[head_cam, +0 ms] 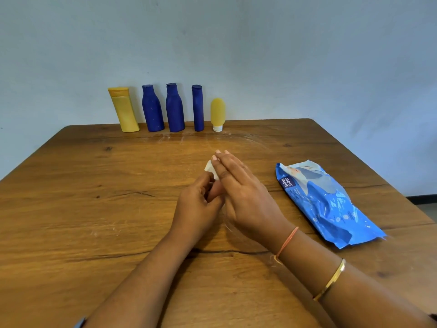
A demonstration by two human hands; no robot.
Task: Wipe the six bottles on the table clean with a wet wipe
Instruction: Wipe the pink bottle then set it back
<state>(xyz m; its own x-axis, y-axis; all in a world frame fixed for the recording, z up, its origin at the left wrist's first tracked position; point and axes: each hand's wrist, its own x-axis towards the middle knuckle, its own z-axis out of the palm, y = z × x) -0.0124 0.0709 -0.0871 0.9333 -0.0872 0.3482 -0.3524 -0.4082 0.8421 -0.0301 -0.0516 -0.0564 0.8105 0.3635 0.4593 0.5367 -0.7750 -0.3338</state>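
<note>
Five bottles in a row at the far edge of the table [94, 185], wet wipe [209, 168] at mid-table.
Upright, left to right: tall yellow bottle [123, 110] leaning slightly, wide blue bottle [152, 110], middle blue bottle [175, 110], slim blue bottle [198, 110], small yellow bottle [217, 112] on its white cap. The left hand [196, 204] grips the crumpled white wipe, partly hidden under the right hand [243, 192].

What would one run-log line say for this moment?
left hand: grips white wet wipe | right hand: flat on it | five yellow and blue plastic bottles: standing along wall | blue plastic wipes pack: right
</note>
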